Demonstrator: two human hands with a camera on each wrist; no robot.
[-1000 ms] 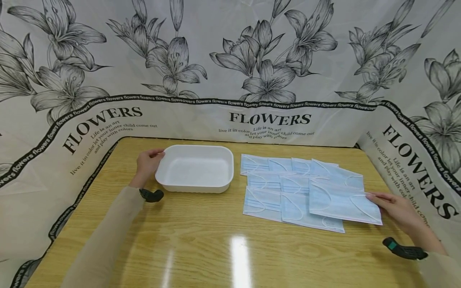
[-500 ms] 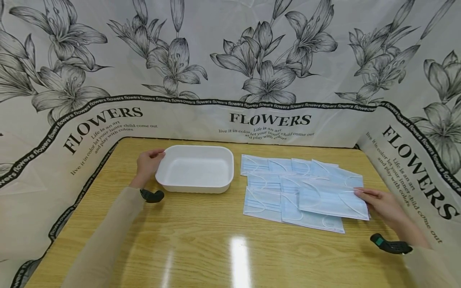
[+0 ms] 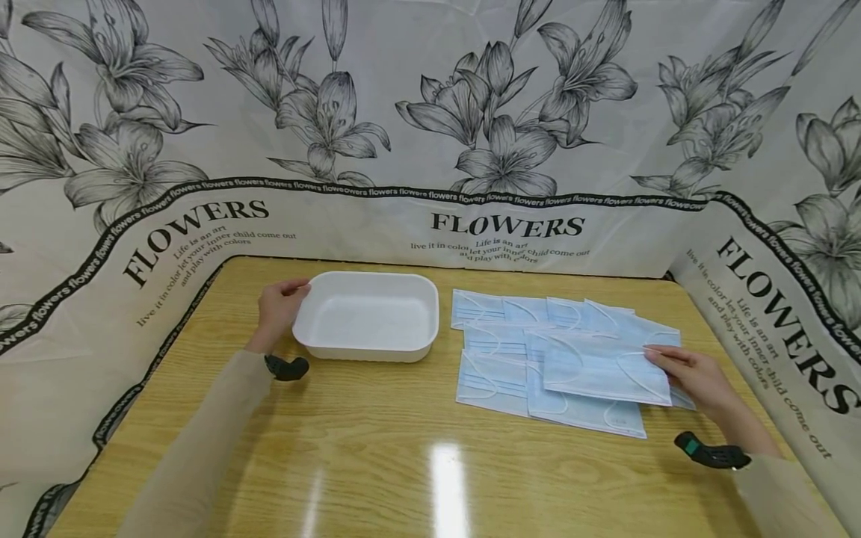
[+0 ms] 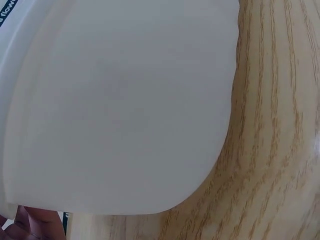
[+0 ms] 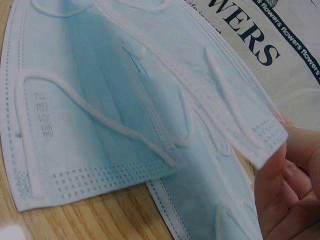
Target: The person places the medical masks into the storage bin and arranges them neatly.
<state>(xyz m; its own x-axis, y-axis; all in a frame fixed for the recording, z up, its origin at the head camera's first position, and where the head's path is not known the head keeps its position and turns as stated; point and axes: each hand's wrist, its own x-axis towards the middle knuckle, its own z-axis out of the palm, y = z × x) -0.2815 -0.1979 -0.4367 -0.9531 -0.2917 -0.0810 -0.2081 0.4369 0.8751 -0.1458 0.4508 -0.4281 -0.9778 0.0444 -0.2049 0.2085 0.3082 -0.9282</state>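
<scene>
A white rectangular tray [image 3: 366,349] stands on the wooden table [image 3: 377,456], left of centre. My left hand [image 3: 281,308] grips its left rim, thumb over the edge; the left wrist view is filled by the tray's white wall [image 4: 120,110]. Several light blue face masks [image 3: 498,377] lie overlapping to the right of the tray. My right hand [image 3: 687,372] pinches the right end of one blue mask [image 3: 602,368] and holds it lifted over the pile. In the right wrist view that held mask [image 5: 210,95] hangs above the others, fingers [image 5: 280,190] at its edge.
A cloth backdrop printed with lilies and the word FLOWERS [image 3: 507,223] walls in the table on three sides. Bare glossy wood stretches along the front of the table. Black wrist mounts [image 3: 711,453] sit on both forearms.
My right hand has carried the pinched mask leftward and slightly away from me over the pile. The left hand and the tray have stayed put.
</scene>
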